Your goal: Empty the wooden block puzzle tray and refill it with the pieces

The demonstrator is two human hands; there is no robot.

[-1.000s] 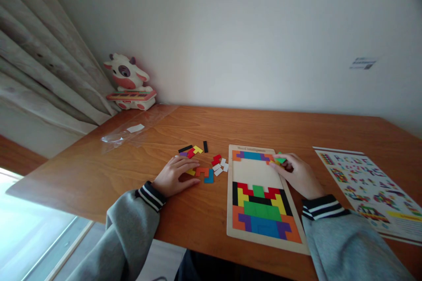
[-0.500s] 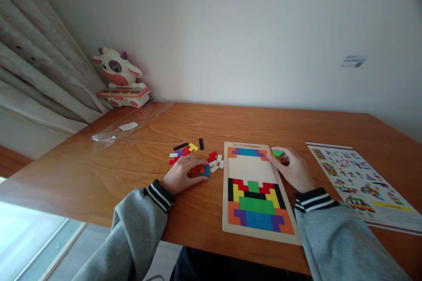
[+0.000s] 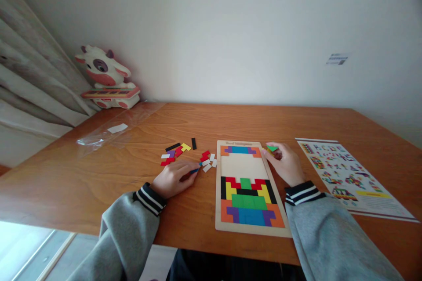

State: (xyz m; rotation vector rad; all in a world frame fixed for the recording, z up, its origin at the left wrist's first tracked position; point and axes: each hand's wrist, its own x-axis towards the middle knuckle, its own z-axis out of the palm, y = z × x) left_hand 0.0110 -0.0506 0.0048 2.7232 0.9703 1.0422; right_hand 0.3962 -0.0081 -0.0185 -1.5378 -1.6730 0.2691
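A wooden puzzle board (image 3: pixel 244 167) lies on the table, with coloured blocks filling its near part and its far row and bare wood between. My right hand (image 3: pixel 284 164) rests at the board's right edge, fingers closed on a green piece (image 3: pixel 272 148) with a bit of yellow under it. My left hand (image 3: pixel 174 177) lies on the table left of the board, fingers curled over a blue piece (image 3: pixel 195 170). Several loose pieces (image 3: pixel 184 153) in red, yellow, black, white and purple lie just beyond that hand.
A printed pattern sheet (image 3: pixel 346 175) lies right of the board. A cow toy (image 3: pixel 103 77) stands at the back left by the curtain (image 3: pixel 29 79). A clear plastic bag (image 3: pixel 108 134) lies on the table's left part. The table's near edge runs under my sleeves.
My left hand drew in over the orange and blue pieces and closed on them. My right hand kept the green piece at the board's corner. The camera view shifted rightward.
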